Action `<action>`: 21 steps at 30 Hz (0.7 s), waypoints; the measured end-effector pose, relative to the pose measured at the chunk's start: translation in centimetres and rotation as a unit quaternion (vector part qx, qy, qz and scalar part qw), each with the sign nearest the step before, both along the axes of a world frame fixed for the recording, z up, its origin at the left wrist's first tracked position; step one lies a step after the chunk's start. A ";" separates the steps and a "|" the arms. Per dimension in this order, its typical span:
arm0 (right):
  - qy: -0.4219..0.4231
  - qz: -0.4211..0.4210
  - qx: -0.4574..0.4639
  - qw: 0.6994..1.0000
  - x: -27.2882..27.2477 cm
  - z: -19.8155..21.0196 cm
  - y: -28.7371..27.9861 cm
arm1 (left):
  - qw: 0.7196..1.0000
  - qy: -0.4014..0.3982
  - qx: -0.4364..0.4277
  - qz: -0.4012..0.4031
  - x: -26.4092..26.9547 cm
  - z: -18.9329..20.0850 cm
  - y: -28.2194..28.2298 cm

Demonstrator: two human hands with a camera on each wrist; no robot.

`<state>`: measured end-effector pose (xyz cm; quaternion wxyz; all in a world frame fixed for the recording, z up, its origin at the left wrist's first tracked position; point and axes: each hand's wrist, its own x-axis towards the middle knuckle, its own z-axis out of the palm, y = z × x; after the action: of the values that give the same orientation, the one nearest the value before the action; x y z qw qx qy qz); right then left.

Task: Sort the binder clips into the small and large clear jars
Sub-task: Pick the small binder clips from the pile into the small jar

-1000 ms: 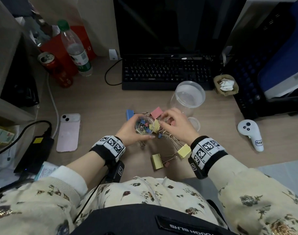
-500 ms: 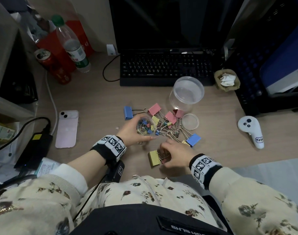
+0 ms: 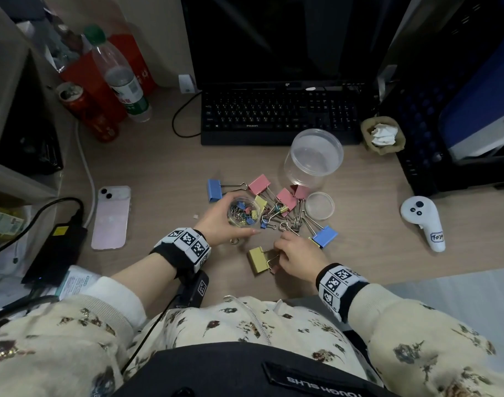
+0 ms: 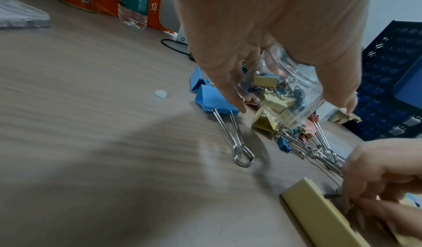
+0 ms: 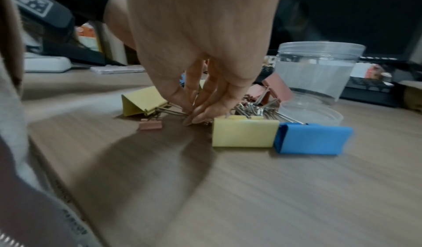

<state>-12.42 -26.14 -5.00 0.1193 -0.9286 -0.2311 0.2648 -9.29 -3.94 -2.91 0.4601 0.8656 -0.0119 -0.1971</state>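
Observation:
My left hand (image 3: 230, 229) grips the small clear jar (image 3: 243, 210), which holds several small coloured clips and is tilted in the left wrist view (image 4: 283, 92). My right hand (image 3: 279, 253) is low on the desk, its fingertips (image 5: 196, 115) pinching the wire handle of a large yellow binder clip (image 3: 258, 260). A small pink clip (image 5: 150, 124) lies just beside it. A pile of large pink, yellow and blue clips (image 3: 282, 204) lies between the hands and the large clear jar (image 3: 313, 157), which stands upright and empty.
A clear lid (image 3: 319, 205) lies right of the pile. A keyboard (image 3: 276, 116) is behind the jar, a pink phone (image 3: 112, 219) to the left, a white controller (image 3: 424, 222) to the right, and a bottle (image 3: 119, 75) and can (image 3: 84, 110) at the back left.
My right hand left the mouth of the small jar and came back toward me, down onto the large yellow clip. My left hand kept hold of the small jar.

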 end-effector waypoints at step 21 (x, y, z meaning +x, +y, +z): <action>0.002 0.116 -0.119 0.986 -0.9 1.4 1.5 | 1.000 -0.002 -0.020 -0.016 0.7 -1.1 -0.6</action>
<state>-13.31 -24.61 -3.56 -0.0227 -0.9026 -0.3035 0.3043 -8.60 -4.57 -3.99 0.4739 0.8564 -0.0308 -0.2028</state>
